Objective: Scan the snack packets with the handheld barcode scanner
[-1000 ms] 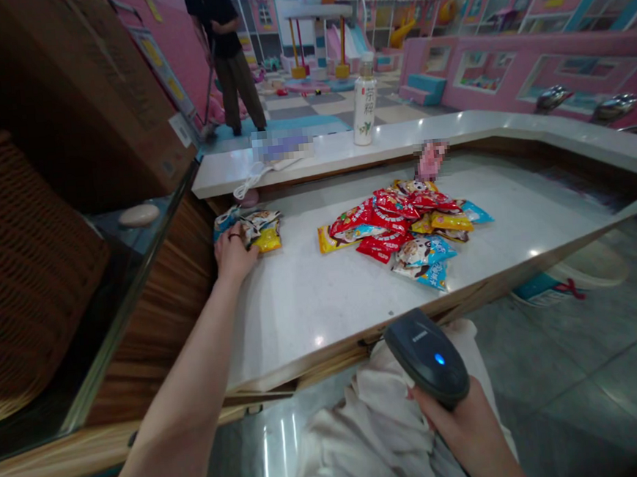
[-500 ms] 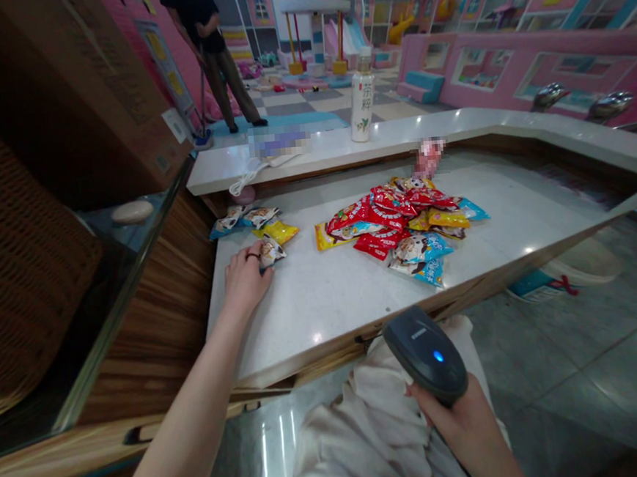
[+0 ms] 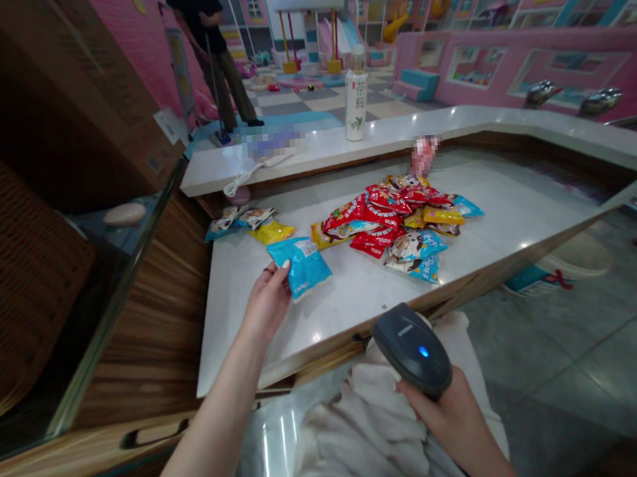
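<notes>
My left hand [image 3: 268, 301] holds a blue snack packet [image 3: 301, 266] by its near corner, lifted just above the white counter [image 3: 356, 294], its white label side up. My right hand [image 3: 454, 426] is wrapped round a dark handheld barcode scanner [image 3: 412, 349] with a blue light on, held low in front of the counter edge over my lap. A small group of packets [image 3: 248, 222] lies at the counter's far left. A bigger heap of red, yellow and blue snack packets [image 3: 399, 221] lies in the middle.
A white drink bottle [image 3: 356, 105] stands on the raised ledge behind, beside a white cable [image 3: 241, 177]. A brown cardboard box [image 3: 91, 87] and a wicker basket [image 3: 17, 269] sit on the left. A person with a mop [image 3: 209, 48] stands in the play area beyond.
My left hand left the small pile at far left and drew back toward me, now holding a blue packet turned label side up. The scanner hand stayed nearly still.
</notes>
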The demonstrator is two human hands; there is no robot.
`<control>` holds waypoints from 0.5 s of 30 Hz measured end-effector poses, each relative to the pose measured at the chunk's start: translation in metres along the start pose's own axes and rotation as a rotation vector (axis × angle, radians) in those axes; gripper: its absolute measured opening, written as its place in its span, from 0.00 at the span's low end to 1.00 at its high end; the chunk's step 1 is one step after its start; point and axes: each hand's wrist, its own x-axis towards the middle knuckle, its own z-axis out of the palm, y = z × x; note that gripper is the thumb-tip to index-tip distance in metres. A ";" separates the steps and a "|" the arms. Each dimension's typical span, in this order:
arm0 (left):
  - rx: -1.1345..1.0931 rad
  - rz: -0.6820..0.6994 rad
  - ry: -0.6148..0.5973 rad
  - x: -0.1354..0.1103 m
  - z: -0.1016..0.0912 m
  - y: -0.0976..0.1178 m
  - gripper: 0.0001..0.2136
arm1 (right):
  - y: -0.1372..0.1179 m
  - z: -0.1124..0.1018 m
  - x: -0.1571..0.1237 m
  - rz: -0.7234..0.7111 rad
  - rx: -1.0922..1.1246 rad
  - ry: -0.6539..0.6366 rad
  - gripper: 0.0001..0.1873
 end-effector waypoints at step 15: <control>-0.088 -0.286 -0.031 -0.016 0.055 -0.046 0.25 | 0.002 0.010 0.004 0.012 0.032 0.028 0.09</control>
